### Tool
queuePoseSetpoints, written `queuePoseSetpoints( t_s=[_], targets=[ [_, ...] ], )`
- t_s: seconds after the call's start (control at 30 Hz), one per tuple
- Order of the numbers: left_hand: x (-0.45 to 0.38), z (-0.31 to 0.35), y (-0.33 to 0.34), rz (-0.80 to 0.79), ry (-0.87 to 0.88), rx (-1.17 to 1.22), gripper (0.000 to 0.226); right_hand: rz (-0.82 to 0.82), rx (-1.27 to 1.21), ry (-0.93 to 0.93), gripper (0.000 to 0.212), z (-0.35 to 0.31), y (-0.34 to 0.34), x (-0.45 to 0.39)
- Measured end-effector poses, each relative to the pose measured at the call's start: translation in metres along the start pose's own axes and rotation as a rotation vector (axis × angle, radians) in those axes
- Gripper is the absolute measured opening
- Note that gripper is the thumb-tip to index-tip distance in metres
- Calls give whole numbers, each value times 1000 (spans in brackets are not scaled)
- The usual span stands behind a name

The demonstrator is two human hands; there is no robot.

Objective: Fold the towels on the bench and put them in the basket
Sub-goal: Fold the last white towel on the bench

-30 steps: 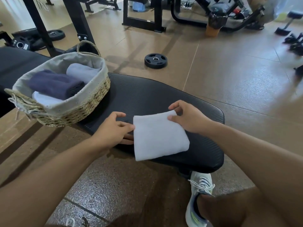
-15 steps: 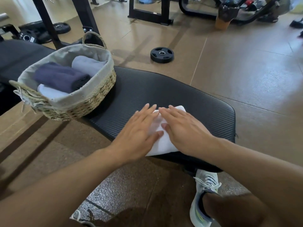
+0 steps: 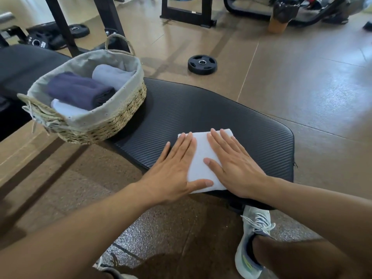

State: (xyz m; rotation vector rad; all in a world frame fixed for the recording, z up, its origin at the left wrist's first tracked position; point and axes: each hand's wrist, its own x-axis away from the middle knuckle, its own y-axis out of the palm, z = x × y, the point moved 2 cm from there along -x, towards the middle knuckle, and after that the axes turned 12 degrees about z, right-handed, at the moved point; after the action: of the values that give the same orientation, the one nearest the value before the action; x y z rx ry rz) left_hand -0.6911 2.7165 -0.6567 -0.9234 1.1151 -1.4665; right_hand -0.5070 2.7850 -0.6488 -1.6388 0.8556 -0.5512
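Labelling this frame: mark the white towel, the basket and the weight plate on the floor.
white towel [image 3: 201, 156], head view, bare middle between the hands.
basket [image 3: 120, 115], head view, woven front wall.
weight plate [image 3: 202, 64], head view, top face near hub.

Bright daylight from far side; you get glare on floor [image 3: 314, 93] at right, soft shadows, wide-angle bending at edges, sharp centre.

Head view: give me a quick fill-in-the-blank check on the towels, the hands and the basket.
1. Both hands, left hand and right hand, lie flat on the folded ____ towel.
2. That towel lies on the black ribbed ____.
3. The woven lined basket holds a rolled ____ towel between paler ones.

Missing: white; bench; navy
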Motion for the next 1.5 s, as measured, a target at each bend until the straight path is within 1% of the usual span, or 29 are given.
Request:
queuePoseSetpoints(
  t_s=[0.13,0.2,0.27,0.37,0.43,0.5,0.57,0.63,0.7,0.73,0.77,0.83,0.87,0.9,1.03,1.07,1.1,1.17,1.2,1.27,1.33,1.4,1.43,1.5],
  targets=[
    [4,0,0,5,52,-42,133,-41,-34,18,76,0,-2,-2],
    [7,-1,0,29,89,-81,135,-82,-57,33,82,-1,-7,-3],
    [10,-4,1,63,131,-102,129,-125,-35,25,91,-3,-17,-2],
    [14,-8,5,155,198,-80,113,-185,64,-43,106,-7,-34,8],
    [17,-12,9,200,201,-52,106,-220,127,-121,114,-9,-39,16],
    [18,-15,10,224,187,4,99,-250,155,-166,119,-10,-37,22],
    [16,-17,7,209,155,102,90,-255,144,-172,115,-8,-34,22],
    [13,-15,-3,223,90,265,85,-232,84,-164,108,-3,-36,16],
    [10,-16,-14,246,-4,401,84,-191,-20,-121,94,3,-45,7],
    [8,-17,-19,256,-38,428,79,-164,-72,-89,84,6,-51,3],
    [8,-18,-24,266,-56,433,69,-146,-123,-54,73,10,-57,0],
    [7,-20,-32,281,-75,451,40,-149,-219,-5,53,15,-67,-3],
    [8,-20,-36,284,-90,457,26,-158,-253,4,48,17,-69,-3],
    [7,-20,-38,276,-110,460,20,-160,-279,8,45,17,-71,-4],
    [7,-21,-44,215,-242,507,52,-174,-349,47,38,19,-70,-7],
    [8,-22,-45,183,-284,546,53,-186,-368,57,37,19,-68,-8],
    [7,-23,-45,152,-317,591,45,-189,-392,68,36,18,-68,-9],
    [6,-23,-45,110,-344,620,23,-181,-450,113,34,18,-64,-12],
    [5,-24,-44,114,-361,622,20,-174,-471,140,35,18,-61,-14],
    [4,-26,-41,149,-433,632,27,-149,-470,194,39,18,-55,-17],
    [3,-29,-39,169,-552,633,38,-125,-386,230,52,17,-52,-21],
    [3,-31,-39,149,-604,576,46,-153,-298,246,65,17,-53,-25],
    [2,-30,-41,125,-601,543,46,-187,-307,255,65,17,-53,-26],
    [1,-27,-44,71,-579,526,43,-251,-380,259,49,20,-53,-28]
  ],
)
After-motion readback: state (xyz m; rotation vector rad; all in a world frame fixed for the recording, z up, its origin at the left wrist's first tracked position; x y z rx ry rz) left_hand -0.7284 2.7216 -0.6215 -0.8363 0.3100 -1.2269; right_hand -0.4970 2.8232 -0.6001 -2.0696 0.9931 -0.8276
